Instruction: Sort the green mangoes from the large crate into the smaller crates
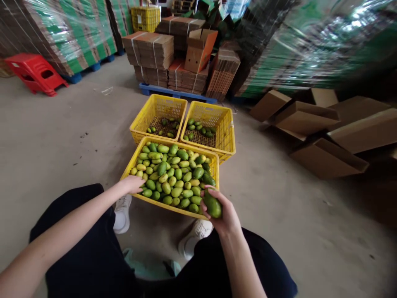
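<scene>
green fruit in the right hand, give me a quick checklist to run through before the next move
1. Right hand has a grip on the green fruit: ok, wrapped around it near the front crate's right corner.
2. Left hand free: cannot tell; it reaches over the front crate's left side, its grasp unclear.
3. Front crate stocked: ok, green and yellowish fruits spread across it.
4. Far-left crate has room: ok, a few fruits low inside.
5. Far-right crate has room: ok, some green fruits low inside.
6. Held fruit unmarked all round: cannot tell, the hand hides part.
</scene>
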Available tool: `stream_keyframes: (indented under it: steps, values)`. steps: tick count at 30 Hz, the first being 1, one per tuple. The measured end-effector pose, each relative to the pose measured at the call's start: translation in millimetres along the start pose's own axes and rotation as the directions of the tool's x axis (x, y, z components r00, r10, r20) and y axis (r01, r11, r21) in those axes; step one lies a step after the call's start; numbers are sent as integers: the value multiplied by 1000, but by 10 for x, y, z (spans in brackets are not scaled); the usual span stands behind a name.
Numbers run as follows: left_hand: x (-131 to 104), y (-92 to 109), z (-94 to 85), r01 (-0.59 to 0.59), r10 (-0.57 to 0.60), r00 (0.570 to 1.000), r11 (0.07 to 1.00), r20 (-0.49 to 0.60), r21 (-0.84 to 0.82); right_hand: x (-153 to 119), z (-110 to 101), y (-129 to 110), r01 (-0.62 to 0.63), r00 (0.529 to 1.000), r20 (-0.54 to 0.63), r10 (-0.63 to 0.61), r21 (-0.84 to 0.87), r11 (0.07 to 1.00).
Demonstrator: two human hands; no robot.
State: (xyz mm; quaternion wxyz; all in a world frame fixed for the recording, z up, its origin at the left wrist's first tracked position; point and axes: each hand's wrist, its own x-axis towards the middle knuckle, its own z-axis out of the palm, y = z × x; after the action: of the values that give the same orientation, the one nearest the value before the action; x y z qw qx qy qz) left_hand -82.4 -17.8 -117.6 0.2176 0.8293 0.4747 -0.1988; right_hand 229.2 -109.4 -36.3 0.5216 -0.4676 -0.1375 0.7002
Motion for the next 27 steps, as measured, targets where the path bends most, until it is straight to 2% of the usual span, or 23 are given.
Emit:
stream_keyframes:
  steps: [3, 5, 8, 11, 15, 18, 20, 21, 22, 23, 24, 26, 27]
  values:
    - [279, 275, -72, -77, 91, 989, 989, -113, 124, 56, 56, 47, -100, 995, 9, 99, 91, 991]
    - [476, 462, -111, -125, 162, 965, 975, -204, 183, 39, 78, 17, -72, 997, -1, 73, 110, 991]
    - [737, 668, -112, -125, 178, 953, 968, -244, 218, -20, 75, -85, 2, 999, -42, 3, 125, 992]
    - [893, 761, -80, -127, 179, 955, 967, -237, 220, -57, 36, -172, 51, 995, -95, -38, 142, 989]
    - [936, 743, -94, -170, 221, 948, 959, -228, 226, -69, -9, -213, 69, 989, -143, -45, 168, 983]
    - [907, 694, -184, -182, 203, 941, 978, -270, 102, -63, 2, -205, 67, 989, -141, -43, 163, 984]
    - [865, 681, -284, -177, 117, 936, 972, -331, -155, -43, 37, -179, 73, 990, -127, -54, 148, 986]
    - [832, 684, -343, -188, 65, 938, 920, -340, -344, -27, 62, -158, 75, 992, -116, -59, 138, 988]
    - [788, 693, -405, -216, 34, 946, 808, -323, -549, -8, 93, -131, 75, 993, -102, -62, 128, 989]
    - [731, 705, -468, -251, 46, 957, 629, -287, -736, 15, 128, -98, 71, 994, -87, -60, 120, 990]
    - [661, 720, -528, -272, 104, 962, 401, -252, -875, 41, 167, -62, 61, 996, -70, -53, 114, 992]
    - [487, 753, -635, -232, 278, 931, -57, -238, -971, 96, 253, 12, 25, 999, -30, -22, 114, 993]
    - [391, 769, -680, -189, 333, 907, -227, -259, -955, 123, 298, 46, 1, 1000, -9, 0, 119, 993]
